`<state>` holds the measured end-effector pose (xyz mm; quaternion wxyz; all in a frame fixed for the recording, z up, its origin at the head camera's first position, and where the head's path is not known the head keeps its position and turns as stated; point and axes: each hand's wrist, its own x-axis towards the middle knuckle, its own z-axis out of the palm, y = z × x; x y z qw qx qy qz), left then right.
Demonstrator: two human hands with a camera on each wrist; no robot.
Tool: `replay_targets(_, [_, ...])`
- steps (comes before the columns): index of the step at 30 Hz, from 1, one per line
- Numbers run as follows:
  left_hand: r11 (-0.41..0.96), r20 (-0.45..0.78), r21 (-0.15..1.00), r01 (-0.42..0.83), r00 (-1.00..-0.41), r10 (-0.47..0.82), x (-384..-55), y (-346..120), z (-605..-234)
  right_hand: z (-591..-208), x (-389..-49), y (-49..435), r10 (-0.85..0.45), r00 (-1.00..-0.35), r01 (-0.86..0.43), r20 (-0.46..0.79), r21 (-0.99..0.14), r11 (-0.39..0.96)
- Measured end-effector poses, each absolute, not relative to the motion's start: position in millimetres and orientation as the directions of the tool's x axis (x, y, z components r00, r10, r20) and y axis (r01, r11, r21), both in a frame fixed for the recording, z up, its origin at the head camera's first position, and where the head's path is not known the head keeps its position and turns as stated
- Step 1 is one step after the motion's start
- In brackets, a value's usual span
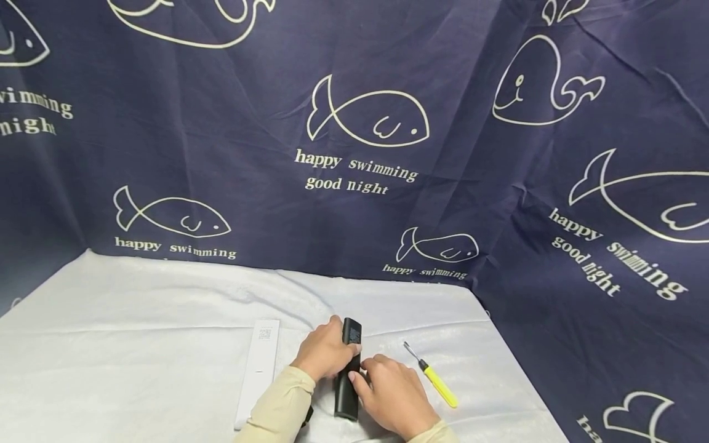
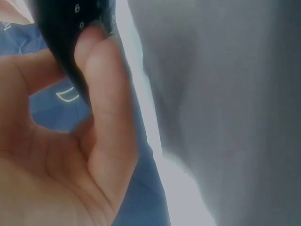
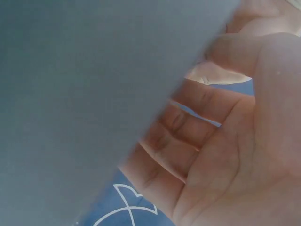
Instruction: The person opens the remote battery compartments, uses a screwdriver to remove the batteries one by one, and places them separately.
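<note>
A black remote control (image 1: 346, 397) stands out against the white cloth, its plain back and printed label facing up. My left hand (image 1: 325, 349) grips its upper part, the thumb lying across it. In the left wrist view, number buttons show on the remote control (image 2: 66, 28) beside the left hand (image 2: 106, 89). Against the lower right side of the remote, my right hand (image 1: 390, 391) holds with thumb and fingertips. A blurred grey surface covers much of the right wrist view and hides the fingertips of the right hand (image 3: 221, 146).
Left of the hands lies a long white box (image 1: 257, 375) with a printed code. To the right is a slim yellow-handled tool (image 1: 439, 384) with a metal tip. White cloth (image 1: 138, 344) covers the table; dark blue printed fabric (image 1: 266, 154) hangs behind and beside it.
</note>
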<state>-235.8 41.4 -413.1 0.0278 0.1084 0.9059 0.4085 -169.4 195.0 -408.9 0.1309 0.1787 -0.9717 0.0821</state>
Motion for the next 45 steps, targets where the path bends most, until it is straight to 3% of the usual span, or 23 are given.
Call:
replay_targets(16, [0.354,-0.012,0.933,0.072,-0.973,0.231,-242.9,40.4,-416.7,-406.1,-169.0,195.7,-0.207,-0.91,-0.276,0.359,-0.15,0.949])
replay_targets(35, [0.336,0.02,0.937,0.096,-0.975,0.221,-241.7,41.7,-414.6,-405.7,-170.3,197.0,-0.137,-0.944,-0.212,0.302,-0.232,0.949])
replay_targets(45, [0.212,0.075,0.969,0.123,-0.972,0.224,-243.8,43.1,-416.4,-406.4,-173.4,198.8,-0.07,-0.959,-0.158,0.273,-0.316,0.936])
